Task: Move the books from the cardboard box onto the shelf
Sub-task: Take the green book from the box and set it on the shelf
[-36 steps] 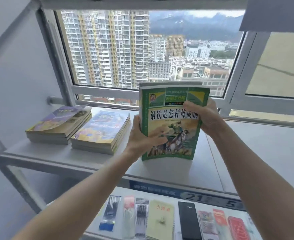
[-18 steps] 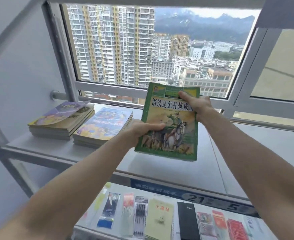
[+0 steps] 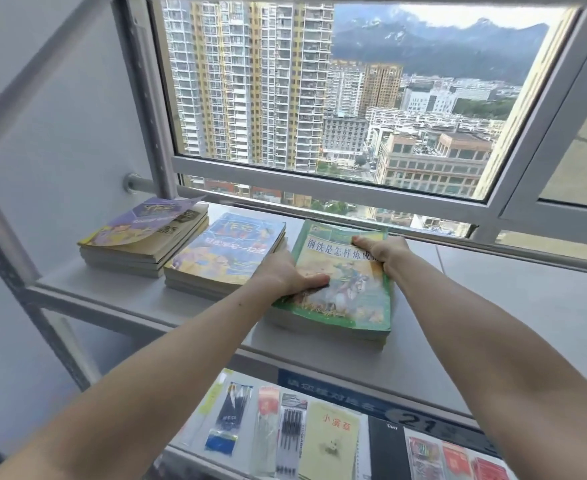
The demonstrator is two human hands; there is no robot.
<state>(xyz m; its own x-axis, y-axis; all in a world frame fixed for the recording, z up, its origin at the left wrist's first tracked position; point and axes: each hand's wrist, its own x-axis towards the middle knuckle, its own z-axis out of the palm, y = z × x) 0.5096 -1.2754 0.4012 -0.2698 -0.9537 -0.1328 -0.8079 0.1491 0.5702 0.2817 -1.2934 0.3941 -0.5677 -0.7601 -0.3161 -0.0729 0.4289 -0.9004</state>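
A stack of green-covered books (image 3: pixel 351 296) lies flat on the white shelf (image 3: pixel 319 355), just right of two other stacks. My left hand (image 3: pixel 285 275) grips its left edge, thumb on the cover. At the far right corner my right hand (image 3: pixel 382 251) holds the top of the stack, fingers on the cover. A blue-covered stack (image 3: pixel 226 251) touches my left hand's back, and a purple-and-yellow stack (image 3: pixel 146 233) lies further left. The cardboard box is out of view.
A window frame (image 3: pixel 319 171) runs right behind the shelf, with a grey rail (image 3: pixel 139 183) at the back left. A slanted metal post (image 3: pixel 53 323) bounds the shelf's left end. Below, a lower shelf holds pen packs (image 3: pixel 290 434), a yellow notebook (image 3: pixel 332 441) and red packets (image 3: pixel 454 462).
The green books went from upright in the air to tilted, then down flat onto the shelf beside the blue stack. Both hands stayed on them throughout.
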